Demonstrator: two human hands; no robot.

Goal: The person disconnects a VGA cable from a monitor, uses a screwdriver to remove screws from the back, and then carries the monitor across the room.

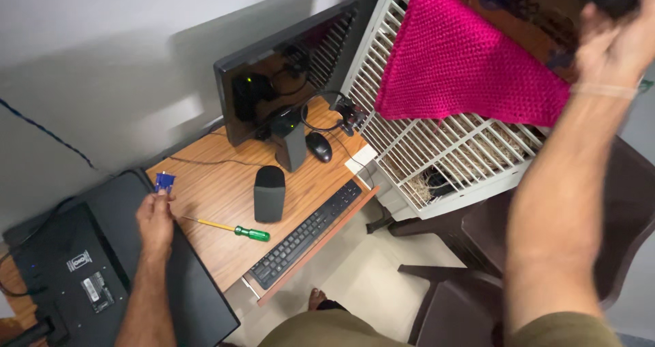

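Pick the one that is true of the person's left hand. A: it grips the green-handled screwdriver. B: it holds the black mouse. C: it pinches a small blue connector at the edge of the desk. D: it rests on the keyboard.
C: the left hand pinches a small blue connector in its fingertips at the desk's left edge, while the green-handled screwdriver lies apart on the wood, untouched.

We're getting soft, even indoor light here — the wall [102,60] is bright, with the monitor [273,81] throwing a big grey shadow on it. The right hand [614,40] is smeared with motion blur up in the corner, and wide-angle distortion bends the edges — the bench [218,183] stays sharp.
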